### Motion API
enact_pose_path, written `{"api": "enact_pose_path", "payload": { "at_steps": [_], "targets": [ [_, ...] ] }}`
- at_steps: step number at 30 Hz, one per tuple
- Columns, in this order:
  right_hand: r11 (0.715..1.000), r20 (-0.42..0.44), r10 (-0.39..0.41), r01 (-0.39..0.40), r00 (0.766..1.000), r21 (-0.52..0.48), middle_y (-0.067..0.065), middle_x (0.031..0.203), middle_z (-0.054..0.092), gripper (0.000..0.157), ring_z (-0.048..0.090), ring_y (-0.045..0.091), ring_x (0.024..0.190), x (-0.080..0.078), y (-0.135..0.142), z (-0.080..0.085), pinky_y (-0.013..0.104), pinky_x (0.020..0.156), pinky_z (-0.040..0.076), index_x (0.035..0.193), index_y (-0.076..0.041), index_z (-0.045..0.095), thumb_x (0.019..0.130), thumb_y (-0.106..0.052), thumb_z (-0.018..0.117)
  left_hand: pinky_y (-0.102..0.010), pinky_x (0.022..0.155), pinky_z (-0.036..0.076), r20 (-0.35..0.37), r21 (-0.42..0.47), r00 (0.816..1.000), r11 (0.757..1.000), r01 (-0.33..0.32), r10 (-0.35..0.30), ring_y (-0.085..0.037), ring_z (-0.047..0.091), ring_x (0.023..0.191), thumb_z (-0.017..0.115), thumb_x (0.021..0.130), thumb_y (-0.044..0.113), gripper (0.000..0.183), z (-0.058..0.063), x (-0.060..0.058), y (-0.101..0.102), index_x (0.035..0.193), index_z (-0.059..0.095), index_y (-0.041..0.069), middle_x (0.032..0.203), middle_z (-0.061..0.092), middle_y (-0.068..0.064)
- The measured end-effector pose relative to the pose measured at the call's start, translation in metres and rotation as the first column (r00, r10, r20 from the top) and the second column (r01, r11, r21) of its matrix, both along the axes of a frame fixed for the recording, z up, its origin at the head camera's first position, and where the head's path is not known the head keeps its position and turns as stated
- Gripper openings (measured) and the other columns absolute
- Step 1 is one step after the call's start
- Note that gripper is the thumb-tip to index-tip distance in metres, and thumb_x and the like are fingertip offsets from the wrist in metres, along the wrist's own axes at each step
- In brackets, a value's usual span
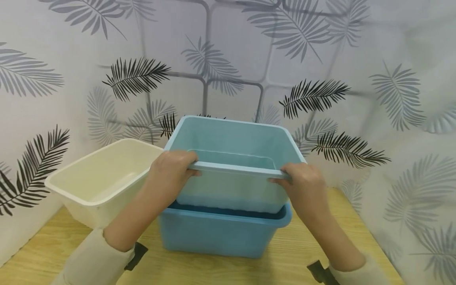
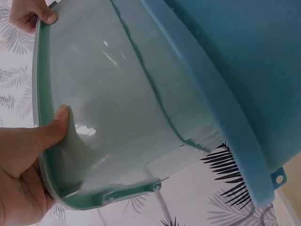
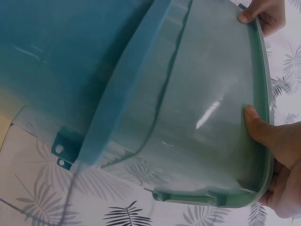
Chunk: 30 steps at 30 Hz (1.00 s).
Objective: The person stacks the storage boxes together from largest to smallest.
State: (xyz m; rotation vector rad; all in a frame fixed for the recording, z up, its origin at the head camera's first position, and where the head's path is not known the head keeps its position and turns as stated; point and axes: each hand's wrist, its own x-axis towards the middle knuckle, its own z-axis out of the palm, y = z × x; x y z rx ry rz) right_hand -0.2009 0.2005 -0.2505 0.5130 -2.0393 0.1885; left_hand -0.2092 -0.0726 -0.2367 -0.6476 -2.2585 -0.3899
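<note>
A light teal plastic bin (image 1: 231, 186) is held by its near rim, its lower part overlapping the mouth of a darker blue bin (image 1: 217, 233) below it. My left hand (image 1: 172, 168) grips that rim near its left corner, thumb (image 2: 60, 120) on the outer wall. Near the right corner my right hand (image 1: 304, 178) grips the same rim, thumb (image 3: 254, 125) against the outside. Both wrist views show the teal bin's wall tapering down toward the blue bin's rim (image 2: 221, 103).
A cream bin (image 1: 103, 174) stands tilted at the left, close beside my left forearm. The wood-grain table (image 1: 299, 245) lies under the bins. Behind rises a pale leaf-patterned covering (image 1: 235, 59), also along both sides.
</note>
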Motion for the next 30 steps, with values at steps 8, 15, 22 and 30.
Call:
{"api": "enact_pose_path", "payload": {
  "at_steps": [8, 15, 22, 30],
  "targets": [
    [1.0, -0.025, 0.005, -0.005, 1.0, -0.001, 0.01, 0.06, 0.063, 0.032, 0.055, 0.023, 0.052, -0.001, -0.001, -0.012, 0.035, 0.052, 0.043, 0.068, -0.002, 0.061, 0.053, -0.019, 0.083, -0.032, 0.056, 0.048, -0.024, -0.014, 0.999, 0.999, 0.03, -0.03, -0.022, 0.06, 0.061, 0.077, 0.064, 0.018, 0.023, -0.01, -0.001, -0.003, 0.075, 0.061, 0.007, 0.069, 0.066, -0.008],
    [1.0, -0.041, 0.016, -0.016, 0.999, 0.005, 0.009, 0.061, 0.064, 0.032, 0.056, 0.023, 0.053, 0.0, -0.002, -0.022, 0.035, 0.052, 0.042, 0.069, -0.002, 0.062, 0.053, -0.02, 0.082, -0.03, 0.053, 0.047, -0.093, -0.018, 0.995, 1.0, 0.018, -0.02, -0.021, 0.061, 0.059, 0.079, 0.06, 0.019, 0.025, -0.019, -0.001, -0.004, 0.073, 0.061, 0.008, 0.067, 0.066, -0.006],
    [1.0, -0.051, 0.021, -0.021, 0.998, 0.01, 0.007, 0.061, 0.063, 0.032, 0.056, 0.021, 0.053, 0.0, -0.002, -0.033, 0.033, 0.051, 0.042, 0.071, -0.002, 0.062, 0.053, -0.02, 0.083, -0.031, 0.054, 0.048, -0.126, -0.037, 0.992, 0.999, 0.008, -0.013, -0.023, 0.062, 0.06, 0.079, 0.059, 0.021, 0.026, -0.031, -0.003, -0.004, 0.073, 0.061, 0.008, 0.067, 0.065, -0.004],
    [1.0, -0.049, 0.02, -0.02, 0.999, 0.003, 0.004, 0.059, 0.061, 0.033, 0.054, 0.019, 0.053, 0.0, -0.003, -0.046, 0.032, 0.053, 0.04, 0.069, -0.004, 0.062, 0.05, -0.022, 0.083, -0.032, 0.055, 0.047, -0.122, -0.033, 0.993, 0.999, 0.009, -0.013, -0.022, 0.059, 0.059, 0.078, 0.059, 0.021, 0.026, -0.043, 0.0, -0.005, 0.073, 0.06, 0.008, 0.066, 0.064, -0.004]
  ]
}}
